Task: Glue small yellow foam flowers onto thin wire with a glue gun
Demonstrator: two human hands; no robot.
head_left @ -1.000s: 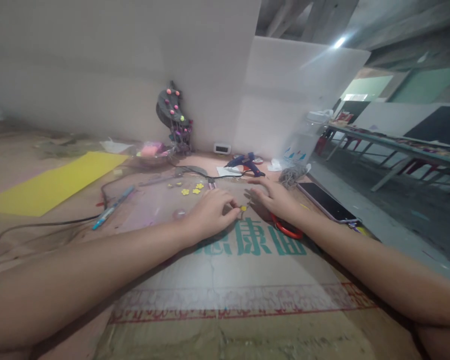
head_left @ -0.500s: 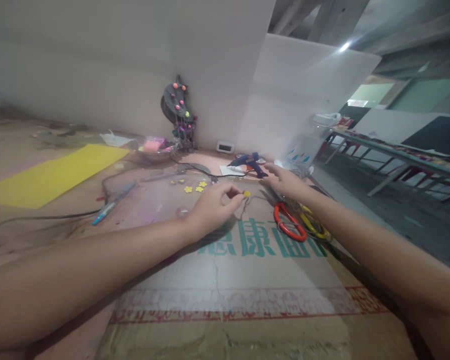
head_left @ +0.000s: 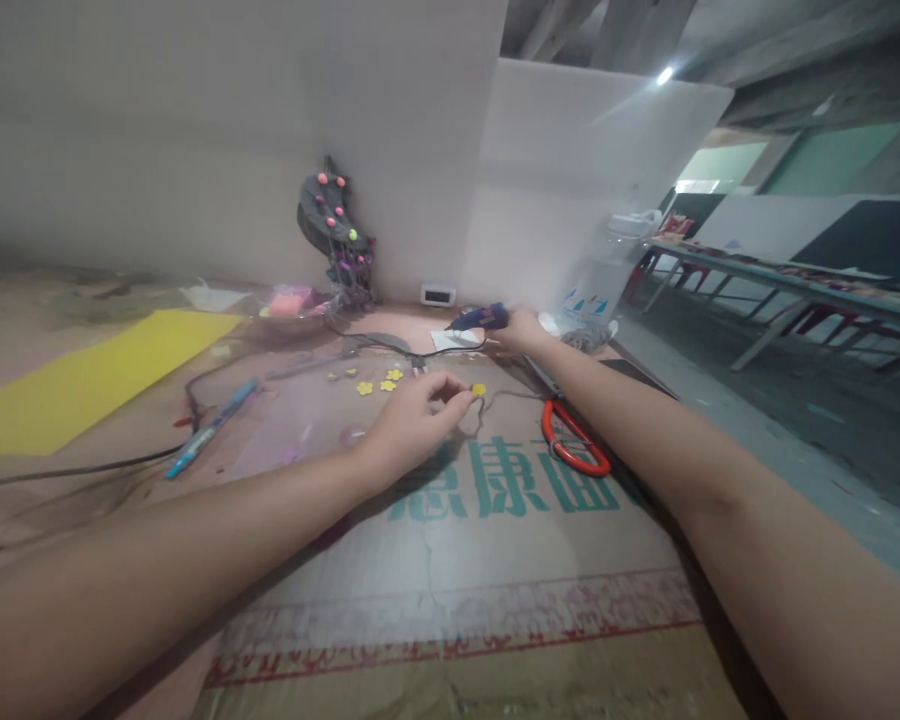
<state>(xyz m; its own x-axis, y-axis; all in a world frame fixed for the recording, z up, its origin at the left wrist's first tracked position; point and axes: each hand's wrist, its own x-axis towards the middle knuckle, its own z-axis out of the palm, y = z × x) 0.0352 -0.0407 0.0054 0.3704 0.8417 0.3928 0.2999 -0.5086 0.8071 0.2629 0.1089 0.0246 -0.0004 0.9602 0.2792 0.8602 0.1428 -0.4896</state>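
My left hand (head_left: 412, 425) hovers just above the cardboard sheet (head_left: 495, 560), fingers pinched on a small yellow flower piece (head_left: 478, 390) with a thin wire hanging from it. My right hand (head_left: 521, 330) is stretched far forward and its fingers are closed round the handle of the blue glue gun (head_left: 480, 319), which rests over a white paper scrap (head_left: 450, 341). Several more yellow flower pieces (head_left: 379, 384) lie on the table to the left of the pinched one.
Red-handled scissors (head_left: 574, 448) lie right of my left hand. A blue pen (head_left: 210, 428), black cable (head_left: 195, 385) and yellow sheet (head_left: 82, 375) are to the left. A dark decorated craft piece (head_left: 334, 235) stands at the wall. A phone (head_left: 634, 372) lies right.
My right hand left the spot beside the flower piece and reached forward to grasp the glue gun. My left hand lifted the flower piece slightly off the cardboard.
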